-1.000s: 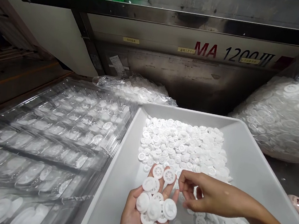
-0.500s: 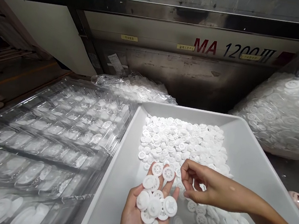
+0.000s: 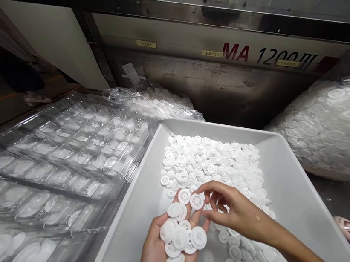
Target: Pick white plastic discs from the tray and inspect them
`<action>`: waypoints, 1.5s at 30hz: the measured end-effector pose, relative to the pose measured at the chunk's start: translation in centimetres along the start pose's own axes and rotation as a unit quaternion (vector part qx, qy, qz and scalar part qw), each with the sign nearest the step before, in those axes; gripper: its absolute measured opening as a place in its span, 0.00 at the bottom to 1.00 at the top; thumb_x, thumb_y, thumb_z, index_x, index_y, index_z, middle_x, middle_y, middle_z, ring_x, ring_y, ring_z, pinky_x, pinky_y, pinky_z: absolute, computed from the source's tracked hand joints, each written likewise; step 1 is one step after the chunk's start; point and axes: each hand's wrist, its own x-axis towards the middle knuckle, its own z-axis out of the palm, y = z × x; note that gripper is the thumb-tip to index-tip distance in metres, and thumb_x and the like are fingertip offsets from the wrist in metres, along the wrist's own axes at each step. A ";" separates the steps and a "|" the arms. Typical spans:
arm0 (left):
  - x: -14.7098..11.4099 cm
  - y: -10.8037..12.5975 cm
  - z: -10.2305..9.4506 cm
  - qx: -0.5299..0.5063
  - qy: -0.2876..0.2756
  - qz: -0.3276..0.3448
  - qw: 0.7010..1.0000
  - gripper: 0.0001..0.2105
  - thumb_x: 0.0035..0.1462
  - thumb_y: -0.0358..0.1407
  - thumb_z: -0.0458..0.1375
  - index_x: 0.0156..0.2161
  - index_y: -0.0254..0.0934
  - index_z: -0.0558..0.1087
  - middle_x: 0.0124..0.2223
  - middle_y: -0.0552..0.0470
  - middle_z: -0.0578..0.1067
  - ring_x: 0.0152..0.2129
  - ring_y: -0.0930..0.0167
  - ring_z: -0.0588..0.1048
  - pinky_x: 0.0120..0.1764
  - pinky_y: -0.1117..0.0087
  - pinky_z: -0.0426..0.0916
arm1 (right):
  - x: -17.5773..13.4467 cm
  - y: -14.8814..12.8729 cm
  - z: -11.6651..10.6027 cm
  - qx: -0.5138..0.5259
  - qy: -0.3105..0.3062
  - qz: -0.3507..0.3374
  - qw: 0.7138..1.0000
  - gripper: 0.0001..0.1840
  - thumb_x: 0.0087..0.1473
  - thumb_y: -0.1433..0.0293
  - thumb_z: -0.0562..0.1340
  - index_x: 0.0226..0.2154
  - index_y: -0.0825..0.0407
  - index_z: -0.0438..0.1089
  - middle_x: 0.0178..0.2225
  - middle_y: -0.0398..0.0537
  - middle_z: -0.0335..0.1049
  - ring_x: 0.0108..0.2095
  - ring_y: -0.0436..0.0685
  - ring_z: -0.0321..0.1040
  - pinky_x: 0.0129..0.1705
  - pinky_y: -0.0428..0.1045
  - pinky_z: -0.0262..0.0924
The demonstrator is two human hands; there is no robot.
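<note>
Well to the left of both hands lie clear blister trays (image 3: 51, 162), stacked in overlapping rows, with white round parts showing through the plastic. Beyond them, further from the hands, a crumpled clear bag (image 3: 156, 100) rests against the steel machine panel (image 3: 201, 78) marked MA 1200 III.

The left hand (image 3: 165, 250) is held palm up over the near edge of the white bin (image 3: 296, 185), cupped loosely round a small heap of white plastic wheels (image 3: 182, 235); two more wheels sit out on its fingertips. Just beside it, the right hand (image 3: 232, 211) reaches in from the right, its thumb and fingers curled and pinching at the wheel on the left hand's fingertips; whether it grips that wheel I cannot tell.

Beyond and beneath both hands, the loose pile of wheels (image 3: 215, 166) spreads across the bin floor. Far to the right of the right hand bulges a big plastic sack of white parts (image 3: 333, 126).
</note>
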 end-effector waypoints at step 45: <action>0.1 0.2 -0.5 -0.055 -0.020 0.041 0.997 0.14 0.52 0.29 0.49 0.39 0.37 0.77 0.43 0.38 0.77 0.44 0.57 0.74 0.47 0.51 0.67 | -1.3 -0.9 3.2 -0.091 0.070 0.009 0.993 0.06 0.57 0.67 0.56 0.29 0.48 0.67 0.25 0.37 0.61 0.26 0.47 0.55 0.27 0.44 0.51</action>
